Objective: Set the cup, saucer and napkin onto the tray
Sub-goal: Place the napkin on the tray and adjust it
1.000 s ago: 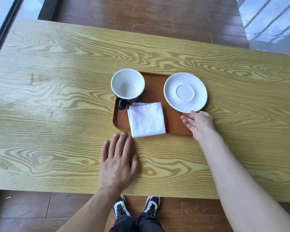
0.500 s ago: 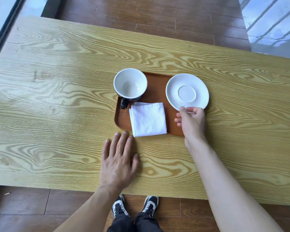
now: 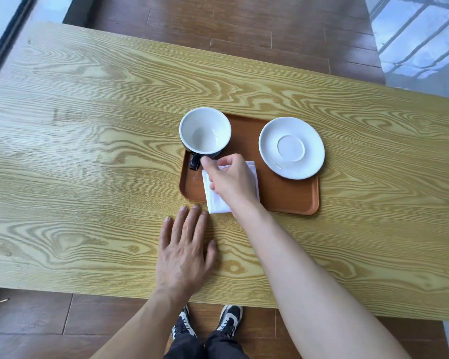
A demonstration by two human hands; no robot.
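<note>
Item: cup [image 3: 205,130], white inside, dark outside, upright at the far-left corner of the brown tray [image 3: 290,198]; its dark handle [image 3: 194,161] points toward the person. Empty. Judged rigid, glazed and breakable, moderately heavy; best taken by the handle or around the bowl, not pinched at the rim

Item: saucer [image 3: 291,147], white, at the tray's far-right, its right edge overhanging the tray rim. Judged thin, slick, chip-prone; lift from under the rim

Item: napkin [image 3: 215,200], white, folded, near-left on the tray, its near corner lapping over the front rim (partly hidden under the reaching hand). Judged light and limp; pinch a folded edge

Right hand [image 3: 231,180]: over the napkin, fingers loosely curled, forefinger and thumb extended to the cup handle; contact looks likely but whether they have closed on it cannot be told

Left hand [image 3: 184,252]: flat on the table [image 3: 88,151], fingers spread, holding nothing, fingertips just short of the tray's front rim
</note>
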